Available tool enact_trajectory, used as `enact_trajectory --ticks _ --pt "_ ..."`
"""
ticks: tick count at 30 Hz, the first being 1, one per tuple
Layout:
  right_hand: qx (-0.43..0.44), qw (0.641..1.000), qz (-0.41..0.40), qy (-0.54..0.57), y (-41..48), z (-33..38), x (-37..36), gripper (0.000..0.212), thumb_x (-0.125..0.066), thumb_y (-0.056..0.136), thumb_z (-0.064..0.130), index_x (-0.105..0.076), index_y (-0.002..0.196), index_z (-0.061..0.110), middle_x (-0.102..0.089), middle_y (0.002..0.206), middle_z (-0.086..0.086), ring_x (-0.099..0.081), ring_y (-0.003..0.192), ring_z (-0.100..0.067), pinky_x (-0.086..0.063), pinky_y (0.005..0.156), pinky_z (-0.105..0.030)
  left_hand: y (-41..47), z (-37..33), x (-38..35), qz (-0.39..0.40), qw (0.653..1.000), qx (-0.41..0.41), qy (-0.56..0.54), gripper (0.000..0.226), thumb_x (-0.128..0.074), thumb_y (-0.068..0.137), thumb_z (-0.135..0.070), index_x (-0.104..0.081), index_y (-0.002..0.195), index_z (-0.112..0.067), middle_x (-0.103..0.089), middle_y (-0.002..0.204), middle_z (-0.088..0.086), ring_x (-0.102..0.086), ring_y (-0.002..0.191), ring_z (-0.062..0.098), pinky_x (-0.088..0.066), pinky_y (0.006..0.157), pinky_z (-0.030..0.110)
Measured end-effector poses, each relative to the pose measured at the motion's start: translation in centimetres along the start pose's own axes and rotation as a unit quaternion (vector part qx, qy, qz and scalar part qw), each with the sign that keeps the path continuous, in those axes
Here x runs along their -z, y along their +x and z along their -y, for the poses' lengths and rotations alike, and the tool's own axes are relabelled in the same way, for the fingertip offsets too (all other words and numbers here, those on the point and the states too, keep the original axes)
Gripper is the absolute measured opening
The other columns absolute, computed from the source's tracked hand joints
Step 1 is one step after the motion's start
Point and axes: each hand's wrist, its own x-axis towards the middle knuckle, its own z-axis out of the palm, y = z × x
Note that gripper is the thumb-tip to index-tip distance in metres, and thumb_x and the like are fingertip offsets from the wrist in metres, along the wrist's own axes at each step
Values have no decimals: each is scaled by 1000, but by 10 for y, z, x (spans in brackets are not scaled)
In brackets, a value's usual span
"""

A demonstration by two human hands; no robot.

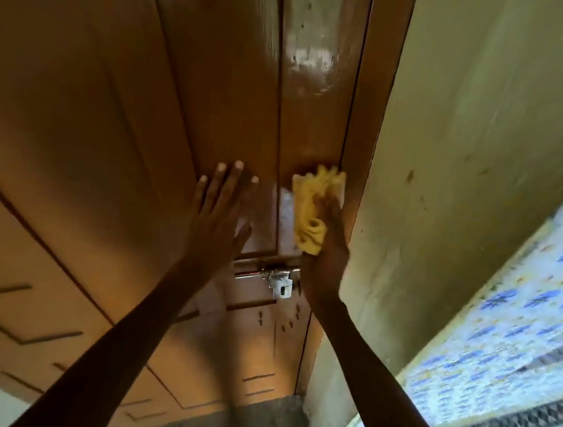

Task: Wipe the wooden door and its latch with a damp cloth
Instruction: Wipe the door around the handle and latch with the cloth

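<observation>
Both hands press on the wooden door (218, 69) above the latch (275, 280): left hand (218, 214) flat and empty, right hand (326, 248) gripping a bunched yellow cloth (309, 212). Wet sheen higher up suggests wiping done; the latch looks untouched

Left hand (220, 207) flat, right hand (327, 242) clenched

The right hand (326, 248) hides part of the latch (275, 279) — its bolt end — and the tiled wall (510, 325) is blurred; the door (109, 128) runs past the frame's edges.
</observation>
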Motion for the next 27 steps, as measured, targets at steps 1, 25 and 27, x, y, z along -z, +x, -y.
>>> enact_trajectory --ticks 1,25,27 --pt "63 995 14 -81 5 -9 -12 65 -56 89 6 -36 146 30 -28 159 3 -27 147 -18 -33 116 -44 4 7 -7 -1 1000 -19 22 68 -39 98 -46 -23 158 -17 -9 164 16 -3 152 35 -6 122 52" --pt "31 995 -69 -70 2 -20 -21 61 -57 83 -5 -45 139 16 -48 142 -4 -44 131 -8 -36 111 -25 12 24 -63 -179 977 -51 100 75 -39 98 -66 -23 158 -22 8 165 9 8 152 28 0 121 49" --pt "12 985 -164 -52 17 -14 -22 39 -51 89 -3 -52 128 0 -59 127 -11 -57 119 -14 -45 103 -23 13 24 -65 -186 976 -52 103 77 -42 97 -66 -25 157 -22 8 165 9 8 152 28 1 122 48"
